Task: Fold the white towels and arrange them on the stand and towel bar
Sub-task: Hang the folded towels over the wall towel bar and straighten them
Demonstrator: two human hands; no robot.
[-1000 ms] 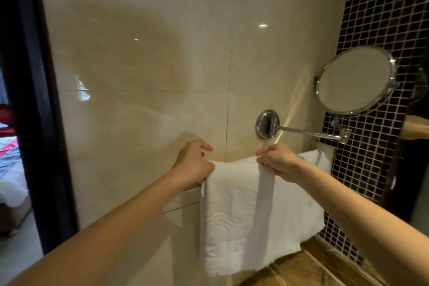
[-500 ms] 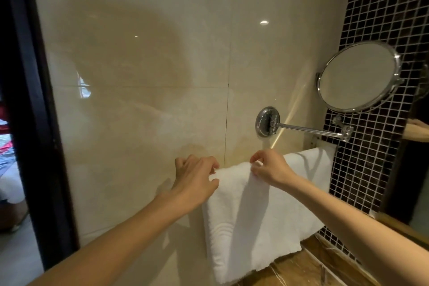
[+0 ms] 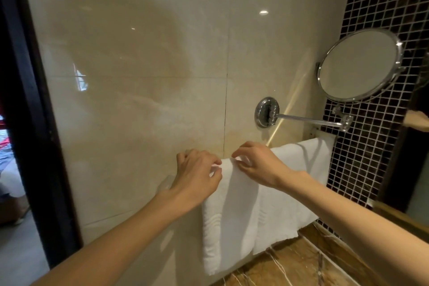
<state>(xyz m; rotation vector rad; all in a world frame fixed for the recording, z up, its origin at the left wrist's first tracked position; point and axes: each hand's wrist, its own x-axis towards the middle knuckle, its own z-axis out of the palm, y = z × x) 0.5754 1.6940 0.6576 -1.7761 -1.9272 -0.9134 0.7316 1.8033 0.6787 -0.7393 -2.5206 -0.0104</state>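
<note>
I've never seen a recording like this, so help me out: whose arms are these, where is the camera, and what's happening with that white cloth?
No machine here: these are a person's bare arms, filmed by one wide-angle camera worn on the head, looking forward and down. The left hand and right hand both pinch the top edge of a white towel that hangs against the beige tiled wall. To the right, a round mirror sticks out on a chrome arm. A brown marble surface shows below.
</note>
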